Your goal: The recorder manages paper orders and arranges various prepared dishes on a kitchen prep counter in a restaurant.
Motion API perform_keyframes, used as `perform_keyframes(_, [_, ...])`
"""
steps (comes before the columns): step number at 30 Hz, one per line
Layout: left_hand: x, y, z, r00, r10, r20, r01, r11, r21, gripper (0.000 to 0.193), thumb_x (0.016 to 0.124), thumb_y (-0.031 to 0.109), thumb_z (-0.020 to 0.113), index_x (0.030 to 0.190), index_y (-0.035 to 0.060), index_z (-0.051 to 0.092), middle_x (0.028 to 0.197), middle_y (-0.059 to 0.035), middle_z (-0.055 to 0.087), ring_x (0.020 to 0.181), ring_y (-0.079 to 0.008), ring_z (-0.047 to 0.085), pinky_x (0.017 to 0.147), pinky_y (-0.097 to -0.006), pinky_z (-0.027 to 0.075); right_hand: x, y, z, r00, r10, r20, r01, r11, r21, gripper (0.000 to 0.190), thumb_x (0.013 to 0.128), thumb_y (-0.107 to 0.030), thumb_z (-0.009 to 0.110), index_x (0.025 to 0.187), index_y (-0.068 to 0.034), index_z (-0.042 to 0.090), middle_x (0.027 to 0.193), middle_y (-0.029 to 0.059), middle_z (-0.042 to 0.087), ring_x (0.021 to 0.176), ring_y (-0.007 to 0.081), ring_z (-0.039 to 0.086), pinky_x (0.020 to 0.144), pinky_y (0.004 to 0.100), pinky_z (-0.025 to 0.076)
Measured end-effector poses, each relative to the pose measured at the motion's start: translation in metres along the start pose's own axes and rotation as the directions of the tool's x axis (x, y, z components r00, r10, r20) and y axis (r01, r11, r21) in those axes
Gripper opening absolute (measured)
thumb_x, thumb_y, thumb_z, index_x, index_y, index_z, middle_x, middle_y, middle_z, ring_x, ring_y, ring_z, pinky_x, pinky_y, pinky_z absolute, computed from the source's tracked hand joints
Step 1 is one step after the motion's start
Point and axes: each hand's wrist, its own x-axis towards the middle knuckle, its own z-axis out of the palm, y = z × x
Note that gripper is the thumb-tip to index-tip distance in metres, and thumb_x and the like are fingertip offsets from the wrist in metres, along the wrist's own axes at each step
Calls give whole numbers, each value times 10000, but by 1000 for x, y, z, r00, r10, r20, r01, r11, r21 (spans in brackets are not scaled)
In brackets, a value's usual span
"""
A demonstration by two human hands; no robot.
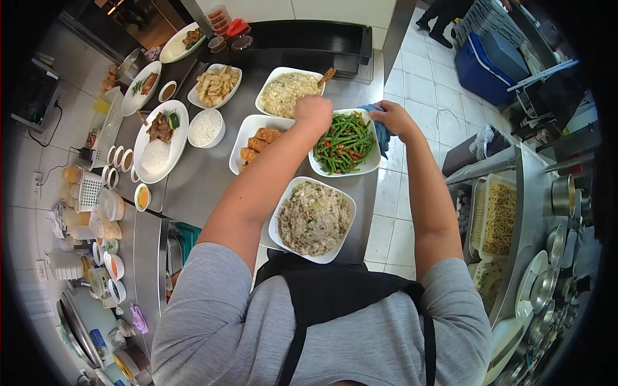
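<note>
A white dish of green beans (344,142) stands on the steel counter near its right edge. Over its upper left rim is my left hand (314,108), fingers curled; whether it grips the rim is hidden. My right hand (390,117) pinches a blue cloth (381,132) against the dish's upper right rim. A white dish of fried rice (286,92) lies just beyond my left hand. Browned fried pieces (264,140) fill another white dish, partly behind my left forearm. Closest to my apron, a square white dish holds more fried rice (315,219).
At left on the counter are a bowl of white rice (206,128), an oval plate with meat and rice (161,142), and several sauce cups (127,160). A black tray (309,41) lies at the back. A person's legs (442,21) show beyond the tiled floor.
</note>
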Motion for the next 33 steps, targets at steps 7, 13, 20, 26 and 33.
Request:
perform_keyframes(7, [2, 1, -3, 999, -9, 49, 9, 1000, -6, 167, 691, 93, 485, 772, 63, 628, 825, -106, 603, 768, -240, 584, 645, -338, 463, -30, 15, 14, 993, 35, -109, -43, 997, -68, 258, 711, -187, 577, 870, 12, 537, 743, 56, 555, 621, 115, 508, 583, 246, 416])
perform_keyframes(13, [2, 1, -1, 999, 12, 31, -12, 1000, 2, 166, 693, 92, 480, 763, 58, 627, 806, -106, 604, 774, -241, 581, 637, -342, 460, -48, 29, 18, 991, 83, -109, -53, 964, 259, 266, 697, -202, 579, 847, 14, 538, 730, 76, 566, 648, 136, 534, 576, 261, 427])
perform_keyframes(20, [5, 4, 2, 997, 74, 5, -74, 997, 35, 168, 696, 96, 479, 769, 62, 627, 815, -107, 600, 767, -245, 579, 638, -350, 455, -48, 27, 20, 944, 9, -329, -17, 1000, -21, 285, 678, -207, 584, 824, 33, 536, 716, 109, 570, 635, 159, 521, 591, 274, 426])
perform_keyframes(26, [-3, -2, -2, 996, -35, 78, 37, 999, -21, 164, 691, 96, 491, 773, 68, 630, 808, -104, 606, 780, -244, 581, 639, -343, 456, -105, 31, 28, 975, 203, -89, -164, 931, 325, 254, 779, -201, 537, 902, 17, 491, 743, 42, 543, 577, 84, 484, 522, 220, 409])
perform_keyframes(33, [1, 4, -20, 964, -56, 259, 65, 998, -27, 191, 712, 96, 495, 853, 93, 625, 890, -76, 605, 831, -213, 580, 671, -316, 458, -71, 29, 31, 917, 8, -398, -80, 983, -165, 307, 711, -240, 561, 810, 50, 541, 695, 159, 576, 644, 238, 559, 599, 308, 434])
